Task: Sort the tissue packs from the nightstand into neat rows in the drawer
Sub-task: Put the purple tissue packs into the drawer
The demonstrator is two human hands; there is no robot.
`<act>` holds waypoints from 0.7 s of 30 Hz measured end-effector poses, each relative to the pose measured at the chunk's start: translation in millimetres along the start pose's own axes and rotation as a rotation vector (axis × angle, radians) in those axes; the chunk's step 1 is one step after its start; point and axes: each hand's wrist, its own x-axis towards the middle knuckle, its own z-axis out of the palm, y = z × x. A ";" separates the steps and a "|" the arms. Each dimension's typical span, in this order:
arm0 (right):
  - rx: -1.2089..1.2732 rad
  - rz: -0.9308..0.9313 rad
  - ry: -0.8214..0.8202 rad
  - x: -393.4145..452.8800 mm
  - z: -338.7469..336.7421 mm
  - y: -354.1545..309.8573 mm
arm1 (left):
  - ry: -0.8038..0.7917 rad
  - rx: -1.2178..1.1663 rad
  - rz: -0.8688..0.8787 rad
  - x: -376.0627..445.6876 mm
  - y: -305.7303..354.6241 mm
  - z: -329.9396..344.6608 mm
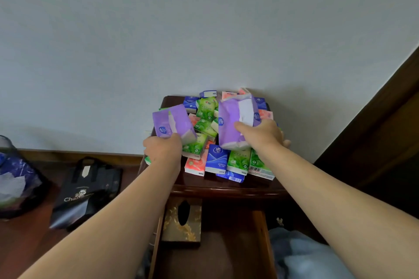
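A heap of small tissue packs (217,158) in green, blue and pink covers the dark wooden nightstand (226,186). My left hand (163,148) grips a large purple tissue pack (171,123) at the heap's left side, lifted above it. My right hand (260,133) holds a second large purple pack (235,120) over the middle right of the heap, its white tissue showing through the torn top. Below the nightstand top the drawer (259,233) stands pulled out, with a dark gold-patterned tissue box (182,222) in its left part.
A black paper bag (86,192) lies on the wooden floor to the left, beside a dark mesh bin (15,179) with rubbish in it. Light blue bedding (303,253) sits at the lower right. A dark wooden frame (374,131) rises on the right.
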 end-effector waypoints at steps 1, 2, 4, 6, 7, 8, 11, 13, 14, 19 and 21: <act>0.036 -0.014 0.012 -3.7 0.1 -1.2 | -0.013 -0.008 0.005 -2.2 0.6 -3.7; 0.098 -0.034 0.015 -8.5 -0.9 -3.0 | -0.024 -0.019 0.016 -5.0 1.6 -8.2; 0.388 -0.078 -0.059 -18.3 -6.4 -9.1 | -0.058 -0.085 0.046 -13.4 4.5 -19.5; 0.704 -0.107 -0.247 -27.7 -15.6 -16.3 | -0.137 -0.198 0.060 -25.2 7.7 -34.0; 0.809 -0.127 -0.371 -32.5 -20.2 -19.6 | -0.205 -0.265 0.050 -31.1 8.1 -42.3; 0.906 -0.137 -0.502 -37.8 -23.9 -22.0 | -0.290 -0.338 0.032 -37.2 7.3 -51.5; 1.107 -0.117 -0.822 -59.6 -28.0 -24.0 | -0.532 -0.449 0.007 -54.2 -2.2 -80.2; 1.101 -0.106 -0.909 -76.3 -24.7 -19.5 | -0.664 -0.423 0.005 -64.3 -13.0 -96.9; 1.069 -0.107 -0.918 -84.4 -21.4 -14.5 | -0.723 -0.397 -0.003 -68.7 -19.3 -103.9; 0.942 -0.037 -0.965 -122.2 1.7 31.7 | -0.854 -0.229 -0.108 -84.8 -58.7 -130.2; 0.859 0.009 -1.016 -133.2 10.2 55.8 | -0.868 -0.173 -0.158 -87.0 -79.1 -137.6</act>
